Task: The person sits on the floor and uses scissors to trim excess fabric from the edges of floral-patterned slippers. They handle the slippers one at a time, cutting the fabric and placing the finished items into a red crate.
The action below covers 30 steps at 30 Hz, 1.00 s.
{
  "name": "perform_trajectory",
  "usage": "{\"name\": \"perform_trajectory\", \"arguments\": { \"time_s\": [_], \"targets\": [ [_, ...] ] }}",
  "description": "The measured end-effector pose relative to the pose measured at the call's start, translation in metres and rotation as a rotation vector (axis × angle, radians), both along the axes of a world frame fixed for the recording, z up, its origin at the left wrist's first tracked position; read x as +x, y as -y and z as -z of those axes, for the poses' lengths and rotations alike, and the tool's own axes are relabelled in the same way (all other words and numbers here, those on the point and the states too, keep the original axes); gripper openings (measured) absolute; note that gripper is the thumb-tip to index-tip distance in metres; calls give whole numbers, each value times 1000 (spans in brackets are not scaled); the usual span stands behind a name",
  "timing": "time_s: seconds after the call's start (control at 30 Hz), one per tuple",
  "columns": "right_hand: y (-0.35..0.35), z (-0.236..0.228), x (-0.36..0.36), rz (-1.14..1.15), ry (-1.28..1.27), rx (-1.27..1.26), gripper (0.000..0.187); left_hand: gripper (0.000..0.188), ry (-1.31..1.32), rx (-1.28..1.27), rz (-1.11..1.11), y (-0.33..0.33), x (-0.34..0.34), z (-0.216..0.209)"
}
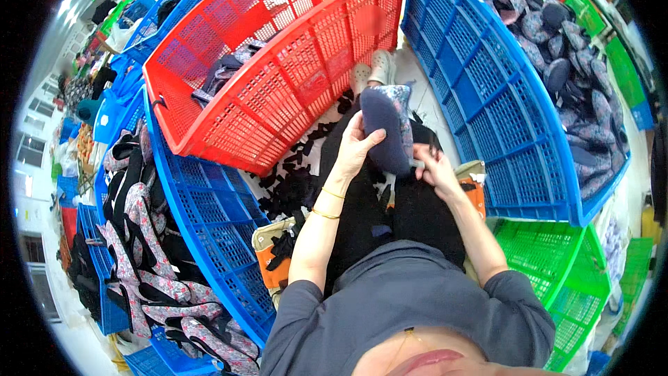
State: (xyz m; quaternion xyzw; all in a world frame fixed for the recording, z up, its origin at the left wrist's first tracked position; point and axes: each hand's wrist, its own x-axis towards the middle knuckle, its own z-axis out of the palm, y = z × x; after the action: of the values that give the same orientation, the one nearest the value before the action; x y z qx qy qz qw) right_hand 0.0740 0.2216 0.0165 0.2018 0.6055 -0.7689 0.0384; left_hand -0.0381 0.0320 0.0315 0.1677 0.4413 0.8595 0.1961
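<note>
Above lap (426, 217), left hand (355, 145) pinches slipper (385, 129); right hand (438, 170) beside it, grip unclear; red crate (306, 90) markings illegible.

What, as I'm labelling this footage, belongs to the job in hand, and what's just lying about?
Job in hand:
- dark-soled floral slipper, held in the left hand
- right hand, at the slipper's edge
- probably the similar pieces in the right-hand blue basket

Apparently lying about:
- black scraps on the floor
- green basket
</note>
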Motion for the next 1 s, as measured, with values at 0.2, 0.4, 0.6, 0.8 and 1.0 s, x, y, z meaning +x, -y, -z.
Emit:
{"name": "perform_trajectory", "arguments": {
  "time_s": [0.2,0.4,0.6,0.8,1.0],
  "targets": [
    [-11,-13,-19,34,-138,32,33,42,-106,-186,-84,2,23,48],
    [7,-10,-15,-18,-102,-88,42,35,-309,-408,-56,12,48,75],
    [2,-2,-9,-177,-222,-3,37,46,-495,-448,118,17,45,47],
    [-3,17,-15,-252,-212,-25,32,68,-509,-617,448,25,9,47],
    [-24,9,-22,-215,-248,-142,38,92,-933,-879,192,17,-9,10]
  ]
}}
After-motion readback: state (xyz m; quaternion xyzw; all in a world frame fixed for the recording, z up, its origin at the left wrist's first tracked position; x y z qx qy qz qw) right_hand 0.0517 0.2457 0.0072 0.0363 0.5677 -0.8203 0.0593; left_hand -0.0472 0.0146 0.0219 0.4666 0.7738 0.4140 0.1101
